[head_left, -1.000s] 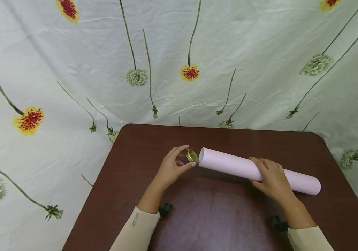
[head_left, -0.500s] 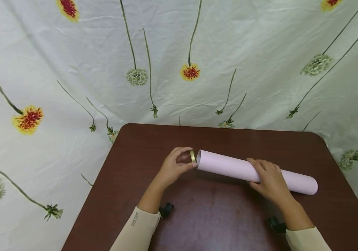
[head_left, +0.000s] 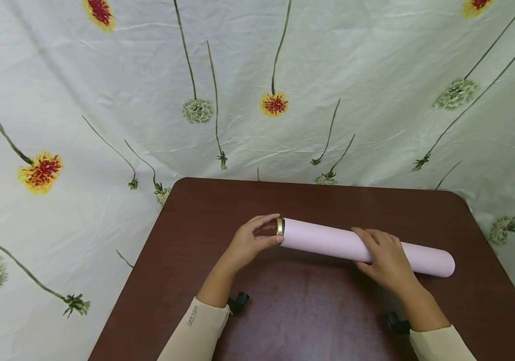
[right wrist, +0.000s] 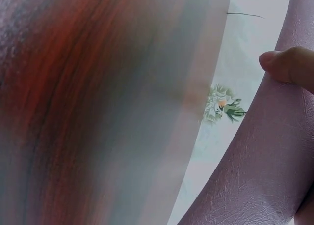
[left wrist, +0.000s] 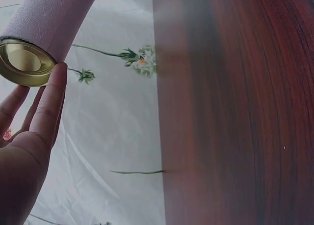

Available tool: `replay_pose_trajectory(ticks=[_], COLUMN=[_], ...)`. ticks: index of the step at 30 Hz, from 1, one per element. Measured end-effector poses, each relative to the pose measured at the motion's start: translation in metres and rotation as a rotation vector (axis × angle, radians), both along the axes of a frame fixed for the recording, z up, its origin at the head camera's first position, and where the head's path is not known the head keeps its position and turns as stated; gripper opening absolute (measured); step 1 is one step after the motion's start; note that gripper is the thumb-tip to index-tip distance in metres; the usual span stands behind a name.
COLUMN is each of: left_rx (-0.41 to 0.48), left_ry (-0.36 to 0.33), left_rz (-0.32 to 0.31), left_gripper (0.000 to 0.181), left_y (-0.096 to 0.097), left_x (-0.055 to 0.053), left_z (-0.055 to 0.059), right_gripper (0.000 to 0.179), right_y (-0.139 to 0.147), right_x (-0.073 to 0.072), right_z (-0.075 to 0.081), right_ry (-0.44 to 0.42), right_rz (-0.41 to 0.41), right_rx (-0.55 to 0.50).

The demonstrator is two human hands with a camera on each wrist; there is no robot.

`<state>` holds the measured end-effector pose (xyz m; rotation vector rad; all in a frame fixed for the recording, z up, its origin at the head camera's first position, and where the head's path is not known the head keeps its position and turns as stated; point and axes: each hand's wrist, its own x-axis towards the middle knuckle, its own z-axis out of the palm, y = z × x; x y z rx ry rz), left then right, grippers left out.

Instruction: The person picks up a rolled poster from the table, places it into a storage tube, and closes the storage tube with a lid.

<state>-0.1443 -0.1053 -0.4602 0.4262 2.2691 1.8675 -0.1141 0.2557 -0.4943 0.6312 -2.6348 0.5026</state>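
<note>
A long pale pink tube (head_left: 320, 239) lies tilted across the head view, its left end higher up the picture than its right. My right hand (head_left: 385, 258) grips it around the middle; in the right wrist view the thumb (right wrist: 289, 68) lies across the tube's textured surface. At the left end sits a round gold metal cap (head_left: 280, 226), pinched at its edge between the thumb and fingers of my left hand (head_left: 248, 243). The left wrist view shows the cap's recessed gold face (left wrist: 29, 68) against the tube's open end, fingertips at its rim.
Beneath the hands is a dark reddish-brown table (head_left: 302, 311) with rounded far corners. A white flower-printed cloth (head_left: 248, 65) hangs behind and beside it. Dark camera mounts (head_left: 238, 303) are on both wrists, below cream sleeves.
The left hand has turned the gold cap from facing the tube at an angle to square on, and brought it against the tube's end. The tube has shifted slightly left with the right hand.
</note>
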Motion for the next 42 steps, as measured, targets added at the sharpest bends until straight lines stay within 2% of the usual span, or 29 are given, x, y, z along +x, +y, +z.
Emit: replay_pose_trajectory(ticks=[12,17,24,30,34,42], left_rx=[0.066,0.054,-0.016,-0.007,-0.004,-0.06], left_ry=[0.016,0.014,0.048,0.029,0.017,0.055], left_rz=[-0.032,-0.012,0.031,0.002,-0.009,-0.015], left_gripper=[0.06,0.06,0.056,0.056,0.056,0.056], left_y=[-0.0007,-0.0003,-0.0018,-0.0004,0.0006,0.0006], left_x=[0.0002,0.001,0.0007,-0.0006,-0.0015,-0.0032], left_z=[-0.0012,-0.0004,-0.002,-0.0016,-0.0013,0.0004], right_gripper=[0.088,0.089,0.09,0.091,0.092,0.094], right_y=[-0.0025,-0.0032,-0.0037,-0.0025,-0.0021,-0.0047], right_x=[-0.0006,0.0,0.0006,0.0,0.0003,0.001], right_z=[0.0034,0.0046,0.0043,0.0068,0.0066,0.0064], right_ry=[0.008,0.004,0.019,0.073,0.08,0.082], right_rz=[0.014,0.02,0.03,0.029,0.03,0.022], right_rx=[0.011,0.013,0.028,0.03,0.03,0.023])
